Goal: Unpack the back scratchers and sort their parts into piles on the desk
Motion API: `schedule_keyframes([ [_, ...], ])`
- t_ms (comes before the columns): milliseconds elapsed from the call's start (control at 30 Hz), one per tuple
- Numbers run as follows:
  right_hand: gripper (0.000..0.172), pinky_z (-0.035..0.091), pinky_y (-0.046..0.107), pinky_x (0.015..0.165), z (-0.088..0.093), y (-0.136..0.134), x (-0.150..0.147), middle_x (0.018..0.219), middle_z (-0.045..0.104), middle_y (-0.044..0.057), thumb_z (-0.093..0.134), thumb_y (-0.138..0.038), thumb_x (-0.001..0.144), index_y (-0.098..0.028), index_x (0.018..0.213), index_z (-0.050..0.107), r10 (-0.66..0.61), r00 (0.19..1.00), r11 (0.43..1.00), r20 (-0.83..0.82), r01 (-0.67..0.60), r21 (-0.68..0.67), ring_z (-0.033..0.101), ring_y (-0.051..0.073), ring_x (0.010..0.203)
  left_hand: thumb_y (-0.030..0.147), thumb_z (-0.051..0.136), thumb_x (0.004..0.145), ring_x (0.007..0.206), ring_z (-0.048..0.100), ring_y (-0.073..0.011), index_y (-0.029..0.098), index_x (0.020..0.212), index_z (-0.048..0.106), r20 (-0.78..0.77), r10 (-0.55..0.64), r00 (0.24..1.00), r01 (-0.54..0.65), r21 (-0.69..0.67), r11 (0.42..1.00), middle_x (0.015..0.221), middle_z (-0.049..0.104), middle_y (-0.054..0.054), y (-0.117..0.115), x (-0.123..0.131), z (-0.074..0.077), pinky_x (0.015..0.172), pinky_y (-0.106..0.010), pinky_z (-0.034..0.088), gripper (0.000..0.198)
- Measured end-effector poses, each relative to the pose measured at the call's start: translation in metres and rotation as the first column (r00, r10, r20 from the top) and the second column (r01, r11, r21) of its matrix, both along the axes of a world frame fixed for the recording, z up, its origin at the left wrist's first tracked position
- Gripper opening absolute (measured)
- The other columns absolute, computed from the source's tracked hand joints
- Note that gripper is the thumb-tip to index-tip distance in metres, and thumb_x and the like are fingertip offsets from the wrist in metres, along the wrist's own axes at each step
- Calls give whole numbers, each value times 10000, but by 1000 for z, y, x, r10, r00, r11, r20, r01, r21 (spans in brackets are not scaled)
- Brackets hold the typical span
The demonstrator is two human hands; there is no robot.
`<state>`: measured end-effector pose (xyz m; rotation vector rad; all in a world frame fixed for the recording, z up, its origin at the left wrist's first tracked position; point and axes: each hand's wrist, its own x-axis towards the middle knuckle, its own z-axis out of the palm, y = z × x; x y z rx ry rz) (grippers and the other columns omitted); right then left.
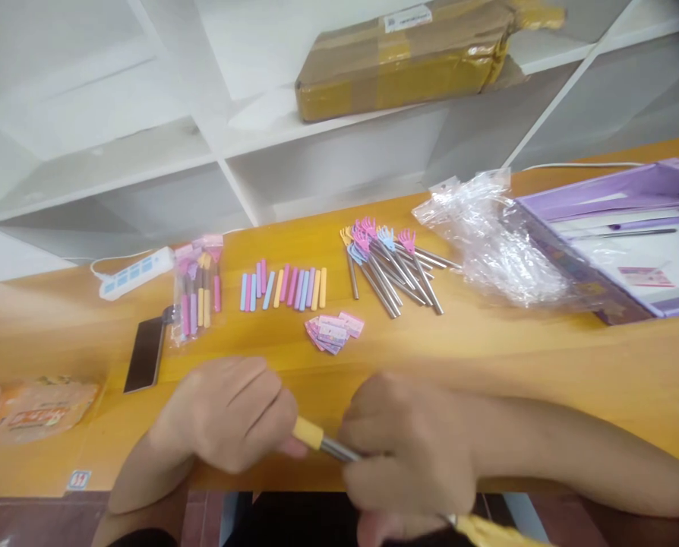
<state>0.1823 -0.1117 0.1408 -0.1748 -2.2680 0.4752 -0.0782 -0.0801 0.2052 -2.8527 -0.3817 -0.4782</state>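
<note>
A metal rod [339, 450] with a yellow sleeve [308, 434] on its left end lies crosswise at the near edge of the wooden worktop [544, 365]. Its long axis runs left to right, dipping slightly rightward. Both hands hold it: the left hand [231, 414] is curled shut over the sleeve end, and the right hand [408, 448] is curled shut round the bare shaft. Just beyond the rod sits one stack of pink labels [333, 332]. Farther beyond is a row of about a dozen pastel sleeves [282, 287], too blurred to count exactly. Beyond and right of the rod lie roughly ten loose rods with hand-shaped tips [390, 262]. Left of the rod lies one phone [144, 353].
</note>
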Motion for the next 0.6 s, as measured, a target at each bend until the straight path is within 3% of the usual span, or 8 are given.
schedule_keyframes([
  [133, 234, 441, 254, 574, 4, 20, 1, 914, 564, 25, 558, -365, 1134, -182, 1111, 701, -114, 986, 990, -121, 104, -91, 521, 113, 677, 418, 307, 1196, 574, 369, -175, 211, 721, 525, 85, 15, 996, -6, -96, 995, 611, 463, 6, 16, 11, -16, 530, -375, 238, 563],
  [233, 270, 520, 251, 676, -8, 20, -8, 1002, 545, 55, 566, -382, 1133, -193, 971, 672, -49, 935, 983, -351, -16, -181, 582, 123, 802, 501, 264, 1193, 559, 406, -153, 208, 727, 508, 141, 20, 990, 11, -216, 976, 614, 505, 13, 19, 21, -33, 522, -346, 240, 602],
  [333, 359, 514, 247, 648, -16, 17, -16, 1012, 603, 68, 513, -413, 1151, -202, 870, 585, 25, 883, 959, -469, -154, -239, 587, 122, 782, 515, 193, 1194, 565, 449, -148, 207, 749, 506, 146, 42, 988, 9, -329, 944, 626, 537, 11, 17, 28, -45, 531, -327, 268, 625],
  [400, 383, 467, 237, 592, -13, 15, -17, 834, 585, 17, 506, -407, 1153, -220, 818, 505, 104, 871, 900, -480, -288, -327, 529, 108, 659, 539, 115, 1184, 575, 470, -148, 206, 757, 503, 114, 72, 991, -24, -381, 924, 637, 551, 4, 14, 30, -51, 545, -323, 289, 667],
  [500, 501, 329, 257, 515, -3, 11, -14, 622, 351, -56, 538, -405, 1133, -242, 711, 324, 180, 890, 788, -419, -385, -480, 314, 102, 517, 557, 91, 1176, 539, 434, -152, 207, 733, 492, 131, 87, 988, -43, -309, 950, 607, 526, 2, 9, 32, -54, 518, -344, 232, 692],
  [600, 585, 260, 293, 512, 4, 1, -10, 609, 272, -60, 534, -426, 1130, -243, 667, 227, 294, 915, 800, -277, -394, -453, 200, 112, 508, 499, 246, 1191, 513, 380, -157, 211, 697, 487, 166, 5, 986, 22, -161, 987, 571, 462, 12, 3, 32, -50, 493, -370, 173, 621],
])
